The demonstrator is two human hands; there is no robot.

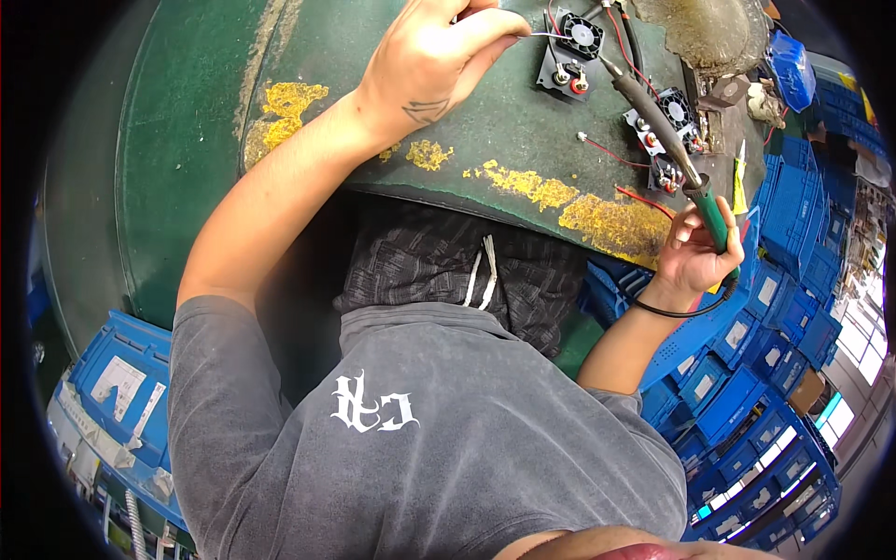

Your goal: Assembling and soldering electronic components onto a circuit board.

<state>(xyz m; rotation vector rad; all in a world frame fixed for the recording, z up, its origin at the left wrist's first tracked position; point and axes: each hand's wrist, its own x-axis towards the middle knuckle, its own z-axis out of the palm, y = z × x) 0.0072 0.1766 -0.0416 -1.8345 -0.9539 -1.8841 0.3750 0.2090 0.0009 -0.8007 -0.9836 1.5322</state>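
My left hand (431, 58), at the top of the head view, pinches a thin silvery solder wire (545, 35) that reaches right to a small black fan (581, 37). The fan sits at the upper part of a black panel (557, 77) fitted with round metal connectors, one with a red ring. In my right hand (695, 259) is a soldering iron (661, 123), gripped by its green handle. Its tip points up and left, close to the fan's lower right edge; whether it touches cannot be made out.
A second fan (674, 107) with panels and red leads lies right of the first, partly behind the iron. A lumpy brownish mass (714, 33) sits at the back right. Blue bins (793, 201) are stacked right; another blue bin (117, 373) stands left. The green table (504, 140) has worn yellow patches.
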